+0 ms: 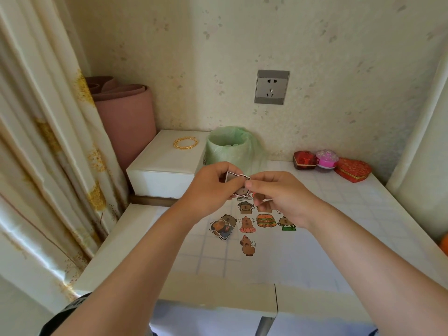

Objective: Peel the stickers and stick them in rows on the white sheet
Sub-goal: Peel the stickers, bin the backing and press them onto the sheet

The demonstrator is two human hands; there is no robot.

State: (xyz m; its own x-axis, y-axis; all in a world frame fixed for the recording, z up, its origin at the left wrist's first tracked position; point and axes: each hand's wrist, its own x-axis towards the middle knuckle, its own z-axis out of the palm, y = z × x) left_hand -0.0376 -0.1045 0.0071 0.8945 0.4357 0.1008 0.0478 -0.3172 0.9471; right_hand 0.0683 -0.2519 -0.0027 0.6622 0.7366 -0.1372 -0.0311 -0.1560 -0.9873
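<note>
My left hand (213, 187) and my right hand (278, 197) meet above the table and both pinch one small cartoon sticker (238, 184), its white backing showing at the top. Below them lies the white sheet (303, 258) with several capybara stickers stuck on it: a burger one (266, 220), a pink-based one (247, 224), a winged one (247, 244) lower down, and a green-based one (287, 224) partly under my right wrist. A small loose pile of stickers (223, 226) rests at the sheet's left edge.
A green-lined bin (230, 146) stands behind my hands. A white box (167, 166) with a gold bangle (185, 143) sits at back left beside a rolled pink mat (126, 117). Red and pink gift boxes (332, 164) stand at back right. A curtain (43, 146) hangs left.
</note>
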